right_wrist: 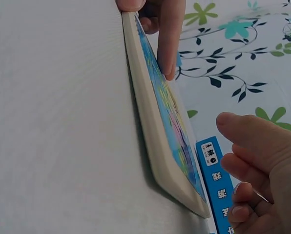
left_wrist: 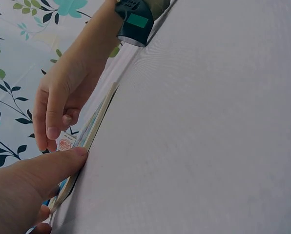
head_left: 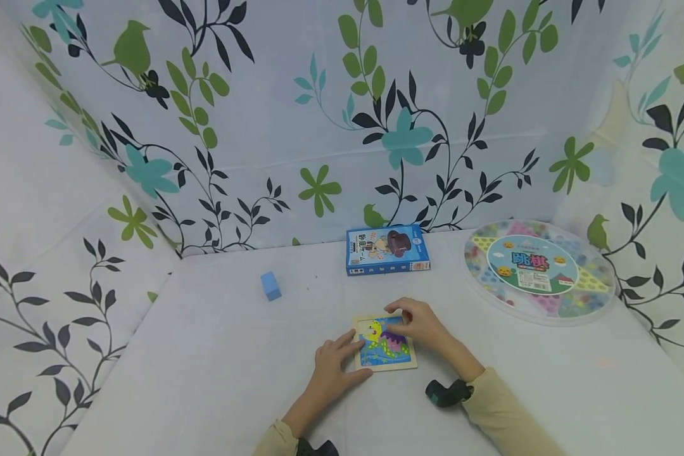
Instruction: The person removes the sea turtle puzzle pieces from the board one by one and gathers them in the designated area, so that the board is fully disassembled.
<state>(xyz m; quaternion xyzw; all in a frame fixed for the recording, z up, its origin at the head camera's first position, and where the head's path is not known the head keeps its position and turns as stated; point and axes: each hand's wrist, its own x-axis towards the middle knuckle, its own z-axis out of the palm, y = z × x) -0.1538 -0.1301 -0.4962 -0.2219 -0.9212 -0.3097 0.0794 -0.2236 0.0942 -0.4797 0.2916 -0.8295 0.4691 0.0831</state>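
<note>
A square wooden puzzle board [head_left: 405,363] lies flat, its picture a yellow-green animal with a purple back on blue. The left hand [head_left: 329,372] holds its lower left part, thumb at the near edge and fingers over the left side; in the left wrist view this hand [left_wrist: 26,183] has its thumb against the pale rim [left_wrist: 100,119]. Above the board's upper right part is the right hand [head_left: 424,326], fingers bent. The right wrist view shows that hand [right_wrist: 270,168] with thumb and fingertips apart, nothing between them, off the board [right_wrist: 148,114].
A blue box [head_left: 387,250] with a brown hat picture lies behind the board. Back left of the board is a small blue block [head_left: 270,286]. A round clear-lidded game set [head_left: 538,269] lies at the right rear. Patterned cloth [head_left: 251,126] hangs behind the white table [head_left: 216,380].
</note>
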